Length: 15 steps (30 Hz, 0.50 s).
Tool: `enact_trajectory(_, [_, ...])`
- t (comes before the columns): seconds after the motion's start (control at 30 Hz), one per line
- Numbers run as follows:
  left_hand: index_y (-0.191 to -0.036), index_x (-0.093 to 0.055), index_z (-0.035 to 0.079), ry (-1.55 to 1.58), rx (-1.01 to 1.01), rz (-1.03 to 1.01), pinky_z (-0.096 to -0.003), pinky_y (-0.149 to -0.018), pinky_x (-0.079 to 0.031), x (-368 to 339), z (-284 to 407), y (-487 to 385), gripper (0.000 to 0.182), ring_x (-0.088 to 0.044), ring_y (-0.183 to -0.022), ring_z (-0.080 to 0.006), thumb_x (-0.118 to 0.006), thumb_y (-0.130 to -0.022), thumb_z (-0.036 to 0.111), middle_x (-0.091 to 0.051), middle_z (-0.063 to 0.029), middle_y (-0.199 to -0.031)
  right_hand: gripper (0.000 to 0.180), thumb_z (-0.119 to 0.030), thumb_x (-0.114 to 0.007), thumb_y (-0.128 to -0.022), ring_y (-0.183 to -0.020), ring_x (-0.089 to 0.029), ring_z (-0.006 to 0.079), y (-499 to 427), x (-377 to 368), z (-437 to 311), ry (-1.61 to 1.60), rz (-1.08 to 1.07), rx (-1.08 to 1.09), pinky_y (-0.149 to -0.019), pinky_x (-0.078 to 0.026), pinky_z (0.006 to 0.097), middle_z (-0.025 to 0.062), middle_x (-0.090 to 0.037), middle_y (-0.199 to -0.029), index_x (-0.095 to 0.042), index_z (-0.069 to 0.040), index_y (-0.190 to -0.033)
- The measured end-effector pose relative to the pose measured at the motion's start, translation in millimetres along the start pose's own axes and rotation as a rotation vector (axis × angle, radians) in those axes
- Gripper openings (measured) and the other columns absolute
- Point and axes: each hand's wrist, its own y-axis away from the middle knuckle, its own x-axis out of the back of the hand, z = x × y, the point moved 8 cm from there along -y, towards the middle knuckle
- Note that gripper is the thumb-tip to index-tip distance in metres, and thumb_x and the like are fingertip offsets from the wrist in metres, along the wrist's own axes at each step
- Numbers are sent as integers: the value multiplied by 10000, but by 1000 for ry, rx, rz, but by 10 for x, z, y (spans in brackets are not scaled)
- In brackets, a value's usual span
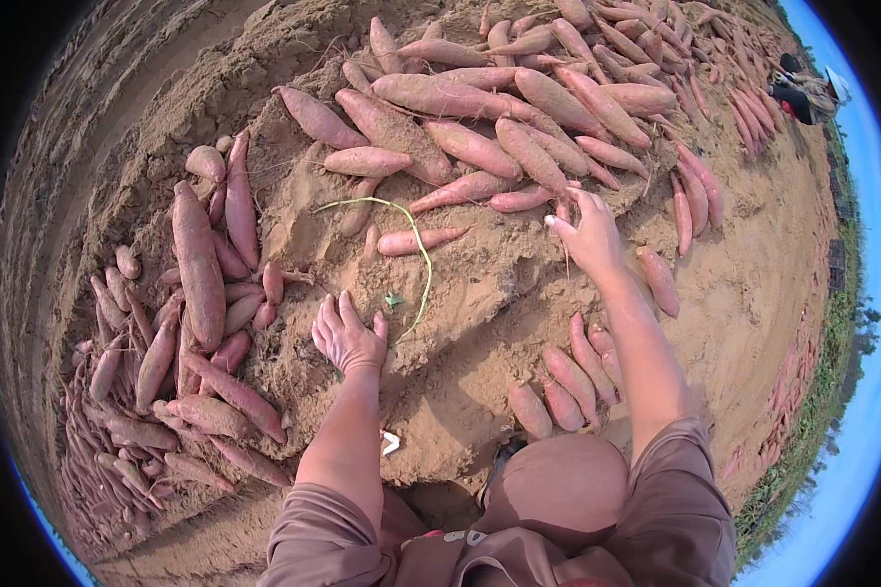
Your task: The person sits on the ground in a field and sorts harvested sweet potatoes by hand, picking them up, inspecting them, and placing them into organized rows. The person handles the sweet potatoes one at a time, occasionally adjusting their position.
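My right hand [593,233] reaches to the near edge of a large heap of sweet potatoes [440,95], its thumb and fingertips around the end of a small reddish root [562,210]. Flat above the sandy soil on the left is my left hand [351,339], fingers spread, holding nothing. Between the hands lie a curved green vine stem [427,271], a small green leaf [394,300] and a single slim sweet potato [420,241]. A second heap of sweet potatoes [200,264] lies left of my left hand. Several sweet potatoes [569,381] rest in a group by my knee.
A lone sweet potato [658,281] lies right of my right forearm. A small white object [390,442] sits on the soil near my left forearm. Another person [811,95] in a pale hat is at the far upper right. Dark crates [838,264] stand along the field's grassy edge.
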Motion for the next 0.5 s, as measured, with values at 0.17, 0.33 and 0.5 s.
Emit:
enact_trajectory(0.17, [-1335, -457, 137, 13, -48, 60, -505, -1128, -172, -38, -41, 5, 755, -315, -1350, -312, -720, -669, 377, -374, -134, -1410, 527, -222, -756, -775, -1150, -524, 323, -715, -582, -827, 75, 11, 447, -978, -431, 407, 160, -572, -1215, -554, -22, -1219])
enact_trajectory(0.33, [-1343, -447, 117, 11, -65, 70, -513, -1117, -179, -51, -33, 23, 765, -318, -1343, -323, -693, -666, 374, -374, -151, -1399, 746, -315, -751, -776, -1170, -522, 359, -1232, -1222, -1032, 333, -245, 206, -994, -418, 422, 226, -537, -1261, -411, -30, -1375])
enact_trajectory(0.5, [-1332, -466, 147, 0, -76, 111, -510, -1109, -197, -65, -63, 44, 800, -324, -1339, -312, -723, -630, 432, -387, -140, -1401, 680, -325, -691, -833, -1040, -597, 365, -1355, -1271, -769, 72, -432, 94, -913, -469, 443, 228, -596, -1176, -408, -18, -1370])
